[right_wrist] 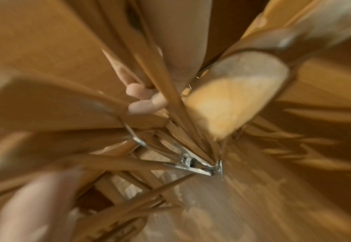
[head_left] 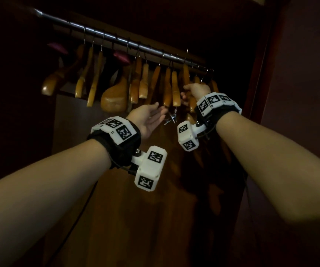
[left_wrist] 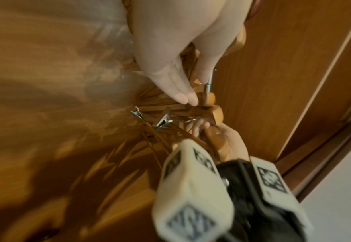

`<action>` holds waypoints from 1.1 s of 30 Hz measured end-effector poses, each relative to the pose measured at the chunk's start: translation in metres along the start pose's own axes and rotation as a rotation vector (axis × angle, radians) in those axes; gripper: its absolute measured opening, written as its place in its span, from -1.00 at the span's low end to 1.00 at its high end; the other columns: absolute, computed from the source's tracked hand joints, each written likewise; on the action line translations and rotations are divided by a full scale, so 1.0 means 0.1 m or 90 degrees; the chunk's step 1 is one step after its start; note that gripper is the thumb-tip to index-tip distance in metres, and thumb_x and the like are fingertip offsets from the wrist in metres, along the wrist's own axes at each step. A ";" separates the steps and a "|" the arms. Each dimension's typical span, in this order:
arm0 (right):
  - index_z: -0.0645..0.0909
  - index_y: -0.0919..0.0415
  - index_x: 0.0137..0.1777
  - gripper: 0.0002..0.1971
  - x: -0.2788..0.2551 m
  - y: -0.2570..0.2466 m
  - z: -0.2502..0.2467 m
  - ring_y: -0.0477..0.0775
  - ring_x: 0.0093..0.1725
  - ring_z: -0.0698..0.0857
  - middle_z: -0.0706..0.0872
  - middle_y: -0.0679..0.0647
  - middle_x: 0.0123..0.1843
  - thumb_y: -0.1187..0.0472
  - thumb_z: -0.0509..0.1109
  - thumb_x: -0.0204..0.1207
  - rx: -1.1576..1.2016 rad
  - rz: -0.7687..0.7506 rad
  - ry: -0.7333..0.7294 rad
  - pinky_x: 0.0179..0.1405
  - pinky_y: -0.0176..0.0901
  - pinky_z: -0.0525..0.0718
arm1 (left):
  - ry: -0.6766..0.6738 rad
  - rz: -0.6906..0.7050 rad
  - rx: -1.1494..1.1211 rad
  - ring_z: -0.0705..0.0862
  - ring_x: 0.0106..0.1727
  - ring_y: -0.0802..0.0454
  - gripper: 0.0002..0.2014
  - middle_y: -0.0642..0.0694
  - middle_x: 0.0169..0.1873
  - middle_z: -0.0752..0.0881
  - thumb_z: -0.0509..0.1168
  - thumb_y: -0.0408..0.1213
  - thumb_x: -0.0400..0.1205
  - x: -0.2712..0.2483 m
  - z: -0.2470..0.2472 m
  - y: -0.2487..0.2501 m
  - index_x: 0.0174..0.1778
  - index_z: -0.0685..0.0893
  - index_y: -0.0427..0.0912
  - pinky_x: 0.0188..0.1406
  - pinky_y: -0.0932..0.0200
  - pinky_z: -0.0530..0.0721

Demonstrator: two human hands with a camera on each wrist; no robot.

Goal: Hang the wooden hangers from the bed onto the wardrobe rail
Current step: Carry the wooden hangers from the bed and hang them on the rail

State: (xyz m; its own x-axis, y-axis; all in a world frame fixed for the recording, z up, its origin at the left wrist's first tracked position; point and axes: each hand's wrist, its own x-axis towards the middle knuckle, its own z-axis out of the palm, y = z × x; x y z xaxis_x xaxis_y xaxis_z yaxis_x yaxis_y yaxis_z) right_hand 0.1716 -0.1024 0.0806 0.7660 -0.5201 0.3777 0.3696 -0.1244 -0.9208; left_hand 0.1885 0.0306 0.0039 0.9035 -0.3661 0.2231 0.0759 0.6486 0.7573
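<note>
A long row of wooden hangers (head_left: 143, 81) hangs off the wardrobe rail (head_left: 116, 38), which runs from upper left toward centre right of the head view. The right hand (head_left: 194, 91), centre right, reaches in among the last few; its grip is curled round a hanger's wooden arm, fingers (right_wrist: 141, 104) wrapped over the bar in the right wrist view. The left hand (head_left: 149, 116), centre frame, is palm up with the grip apart and fingers straight, fingertips (left_wrist: 187, 98) close by the hanger ends just below the row.

Risk from here: the hangers are packed tight on that side, so a tug could swing neighbours, snag the dangling metal clips (head_left: 171, 119), or knock a hook off the rail.

Hard to make out: whether the held hanger's hook is already over the rail. The wardrobe is dark, the right wrist view is smeared by blur, and the bed is out of frame.
</note>
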 end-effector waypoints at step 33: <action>0.65 0.30 0.08 -0.80 -1.64 0.23 -0.73 0.09 -0.03 0.60 0.54 0.02 -0.24 0.20 0.32 0.57 -0.243 -0.018 0.080 0.26 0.06 0.63 | -0.049 -0.203 0.126 0.62 -0.34 0.21 -0.85 0.05 -0.49 0.74 0.20 -0.19 0.68 -0.84 0.19 -1.09 -0.19 0.56 -0.11 -0.36 0.36 0.53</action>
State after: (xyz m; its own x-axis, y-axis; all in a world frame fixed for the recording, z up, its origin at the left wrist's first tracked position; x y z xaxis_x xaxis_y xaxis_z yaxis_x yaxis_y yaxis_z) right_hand 0.0164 -0.0814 -0.0100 0.6793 -0.6085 0.4101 0.1491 -0.4328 -0.8891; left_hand 0.0959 -0.0218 -0.0854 0.8129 -0.5824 -0.0039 0.2584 0.3547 0.8986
